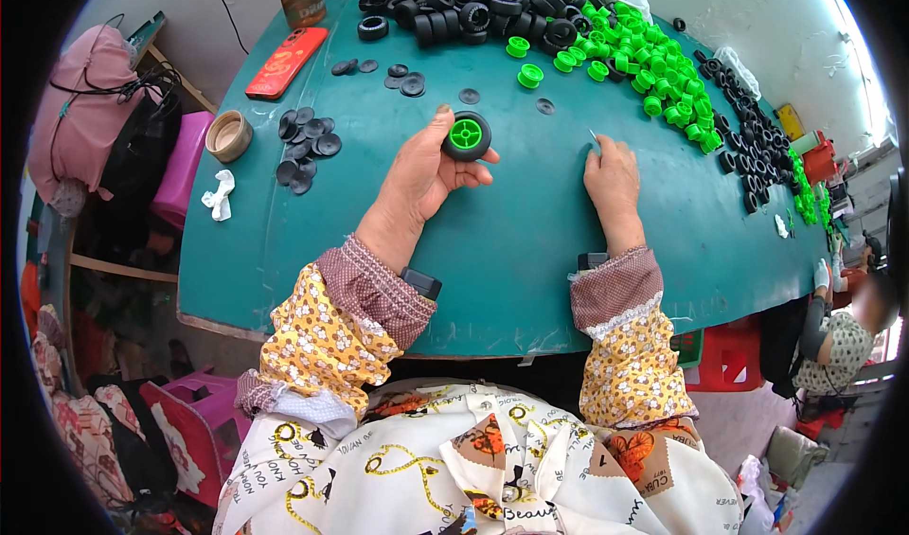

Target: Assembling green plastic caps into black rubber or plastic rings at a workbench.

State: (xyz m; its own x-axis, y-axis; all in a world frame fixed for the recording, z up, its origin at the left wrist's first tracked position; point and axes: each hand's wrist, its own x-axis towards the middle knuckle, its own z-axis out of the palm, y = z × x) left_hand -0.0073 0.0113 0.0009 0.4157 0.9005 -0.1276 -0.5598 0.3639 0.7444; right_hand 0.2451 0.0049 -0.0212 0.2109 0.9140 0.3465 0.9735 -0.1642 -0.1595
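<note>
My left hand [418, 169] grips a toy wheel [466, 135], a black tyre around a bright green spoked hub, thumb on one side and fingers beneath. The wheel is held above the green tabletop. To its right, my right hand [614, 177] is closed around a thin pointed tool [595, 136]. Only its pale tip shows past the fingers; the rest is hidden in the hand. The tool and the wheel are apart. Small black discs [412, 84] lie scattered beyond my left hand, and more black discs [303, 142] are heaped to its left.
Black tyres [473, 16] are piled at the table's far side, beside a heap of green hubs [653, 57]. More tyres [753, 147] spread along the right. A red phone [287, 63], a tape roll [229, 136] and crumpled white tissue [219, 196] lie left. Another person [843, 346] sits at right.
</note>
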